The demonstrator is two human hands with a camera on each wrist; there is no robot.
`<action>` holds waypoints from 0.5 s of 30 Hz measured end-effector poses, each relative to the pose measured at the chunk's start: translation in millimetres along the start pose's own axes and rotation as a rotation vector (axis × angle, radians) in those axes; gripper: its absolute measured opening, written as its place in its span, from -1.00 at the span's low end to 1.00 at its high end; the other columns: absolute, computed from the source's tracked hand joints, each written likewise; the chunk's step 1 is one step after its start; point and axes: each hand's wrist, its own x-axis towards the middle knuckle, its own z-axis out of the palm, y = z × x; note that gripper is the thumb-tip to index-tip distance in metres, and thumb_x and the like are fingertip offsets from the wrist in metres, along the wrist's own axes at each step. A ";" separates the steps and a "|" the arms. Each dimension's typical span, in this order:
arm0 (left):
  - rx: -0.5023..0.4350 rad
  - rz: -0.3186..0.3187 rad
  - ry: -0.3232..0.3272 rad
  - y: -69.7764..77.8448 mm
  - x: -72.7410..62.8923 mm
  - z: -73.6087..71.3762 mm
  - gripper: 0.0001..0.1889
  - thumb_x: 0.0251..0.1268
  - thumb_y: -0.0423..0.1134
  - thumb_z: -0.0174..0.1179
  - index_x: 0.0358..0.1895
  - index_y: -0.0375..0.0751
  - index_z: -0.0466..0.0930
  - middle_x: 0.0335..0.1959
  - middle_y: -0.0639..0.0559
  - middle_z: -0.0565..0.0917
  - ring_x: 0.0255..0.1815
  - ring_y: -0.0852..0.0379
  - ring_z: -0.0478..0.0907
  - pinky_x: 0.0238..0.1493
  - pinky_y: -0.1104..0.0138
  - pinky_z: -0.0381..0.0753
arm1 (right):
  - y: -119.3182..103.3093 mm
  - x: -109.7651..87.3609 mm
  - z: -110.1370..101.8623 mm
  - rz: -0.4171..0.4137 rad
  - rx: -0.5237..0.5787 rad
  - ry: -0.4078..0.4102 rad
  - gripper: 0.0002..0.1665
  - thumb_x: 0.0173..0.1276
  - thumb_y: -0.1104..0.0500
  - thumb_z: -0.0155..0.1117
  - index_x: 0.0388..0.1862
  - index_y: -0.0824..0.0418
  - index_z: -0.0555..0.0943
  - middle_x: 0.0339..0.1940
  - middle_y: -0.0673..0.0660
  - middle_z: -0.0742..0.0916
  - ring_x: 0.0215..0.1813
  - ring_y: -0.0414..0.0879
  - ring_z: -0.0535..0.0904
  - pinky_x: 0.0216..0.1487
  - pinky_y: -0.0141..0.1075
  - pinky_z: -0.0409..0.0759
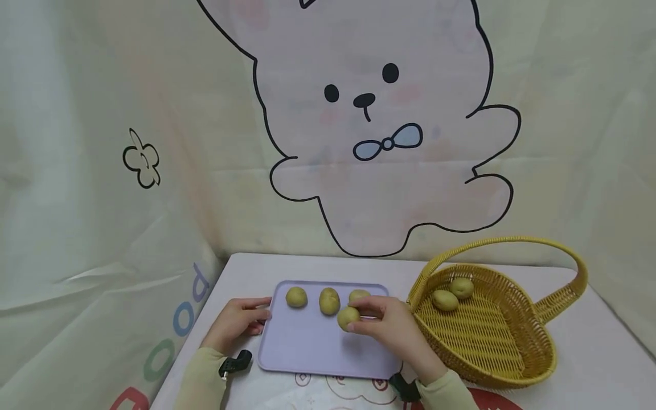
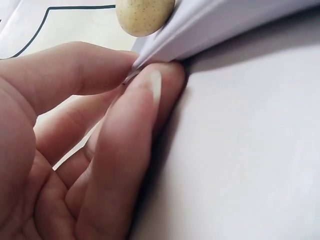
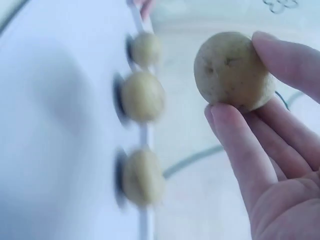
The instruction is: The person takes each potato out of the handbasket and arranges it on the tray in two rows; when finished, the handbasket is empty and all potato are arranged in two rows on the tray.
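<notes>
A lavender tray (image 1: 307,347) lies on the white table. My left hand (image 1: 234,323) pinches its left edge between thumb and fingers, as the left wrist view shows close up. In my right hand (image 1: 397,330) a round potato (image 3: 232,72) is held by thumb and fingertips, raised over the tray's right half. Three more potatoes rest in a row along the tray's far side: one at the left (image 1: 296,296), one in the middle (image 1: 329,302), and one at the right (image 1: 359,295), partly hidden behind the right hand.
A yellow woven basket (image 1: 492,341) with a tall handle stands right of the tray, close to my right forearm. Inside it, two potatoes (image 1: 445,300) sit near the far left wall. Behind the table hangs a cloth (image 1: 246,210) with a cartoon animal on it.
</notes>
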 end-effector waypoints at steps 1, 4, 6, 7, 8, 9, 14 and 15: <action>-0.003 -0.001 0.000 -0.4 -0.5 -0.3 -0.46 0.32 -0.30 0.48 0.37 -0.28 0.69 -0.53 0.08 0.65 -0.60 0.29 0.56 -0.49 0.46 0.66 | 0.8 5.4 8.7 -0.013 0.010 -0.007 -0.49 0.20 0.10 0.73 0.13 0.16 0.82 0.20 0.19 0.81 0.20 0.05 0.82 0.08 -0.33 0.81; -0.015 0.004 -0.003 -1.1 -1.6 -1.1 -0.46 0.32 -0.30 0.47 0.37 -0.29 0.68 -0.53 0.07 0.66 -0.60 0.30 0.56 -0.48 0.47 0.67 | 3.3 19.8 34.5 -0.046 0.026 -0.027 -0.50 0.18 0.15 0.73 0.11 0.20 0.82 0.13 0.18 0.82 0.16 0.05 0.84 0.06 -0.37 0.80; -0.026 0.006 -0.010 -0.9 -2.3 -1.0 -0.46 0.32 -0.30 0.47 0.37 -0.30 0.68 -0.52 0.07 0.67 -0.60 0.30 0.56 -0.46 0.47 0.67 | 4.7 27.0 50.9 -0.066 0.023 -0.044 -0.50 0.18 0.19 0.72 0.10 0.23 0.82 0.09 0.18 0.83 0.14 0.05 0.84 0.04 -0.38 0.80; -0.029 0.009 -0.014 -0.6 -2.2 -0.8 -0.46 0.32 -0.31 0.47 0.37 -0.31 0.68 -0.52 0.06 0.67 -0.60 0.30 0.57 -0.46 0.47 0.67 | 5.8 29.9 58.9 -0.072 0.012 -0.048 -0.51 0.17 0.19 0.72 0.09 0.22 0.82 0.08 0.17 0.84 0.13 0.03 0.85 0.03 -0.39 0.79; -0.034 0.008 -0.016 -0.4 -2.2 -0.6 -0.46 0.32 -0.31 0.47 0.37 -0.31 0.68 -0.52 0.06 0.68 -0.60 0.30 0.57 -0.46 0.47 0.67 | 6.9 32.2 66.8 -0.077 -0.002 -0.054 -0.52 0.17 0.19 0.72 0.09 0.21 0.82 0.06 0.16 0.86 0.11 0.02 0.85 0.03 -0.40 0.79; -0.038 0.008 -0.019 -0.4 -2.1 -0.4 -0.46 0.31 -0.31 0.47 0.36 -0.31 0.68 -0.51 0.06 0.68 -0.59 0.30 0.58 -0.46 0.47 0.67 | 7.9 34.1 74.6 -0.079 -0.012 -0.061 -0.53 0.17 0.19 0.72 0.08 0.20 0.83 0.05 0.14 0.87 0.10 0.00 0.85 0.03 -0.41 0.78; -0.036 0.013 -0.026 -2.1 0.0 -2.0 -0.47 0.31 -0.30 0.48 0.35 -0.30 0.70 -0.51 0.08 0.68 -0.58 0.30 0.59 -0.45 0.48 0.67 | 12.7 38.6 110.2 -0.067 -0.018 -0.080 -0.55 0.12 0.23 0.73 0.03 0.17 0.84 -0.04 0.04 0.90 0.03 -0.11 0.85 0.00 -0.45 0.76; -0.033 0.015 -0.025 -2.7 0.2 -2.7 -0.48 0.31 -0.30 0.48 0.34 -0.30 0.70 -0.51 0.09 0.68 -0.58 0.30 0.59 -0.46 0.48 0.66 | 13.0 38.9 116.2 -0.067 -0.004 -0.087 -0.55 0.11 0.25 0.72 0.03 0.18 0.84 -0.04 0.05 0.89 0.02 -0.12 0.85 0.00 -0.45 0.76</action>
